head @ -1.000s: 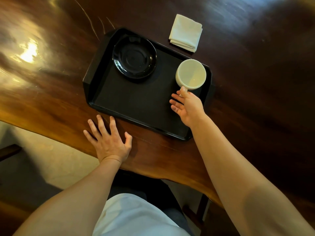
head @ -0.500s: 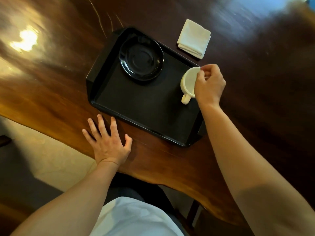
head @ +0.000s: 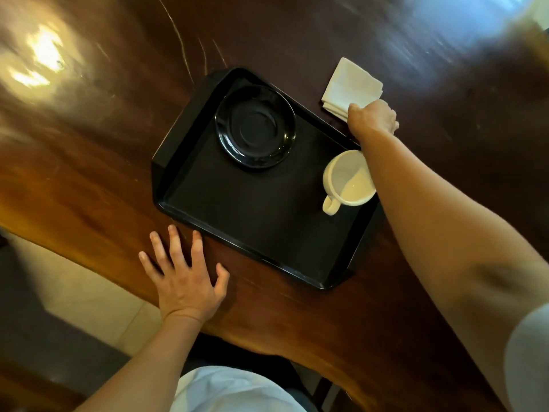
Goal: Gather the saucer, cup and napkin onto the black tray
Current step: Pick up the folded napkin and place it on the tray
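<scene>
The left hand (head: 185,285) lies flat on the dark wooden surface (head: 89,150), fingers spread, holding nothing, its fingertips just short of the near rim of the black tray (head: 252,248). Beyond that hand, in the tray's far left corner, sits the black saucer (head: 255,126). Further right, the white cup (head: 348,179) stands on the tray under the right forearm, handle turned toward the person. The right hand (head: 372,118) reaches past the tray's far right edge and rests on the near corner of the folded white napkin (head: 350,84), which lies on the surface just off the tray; whether its fingers pinch the cloth I cannot tell.
</scene>
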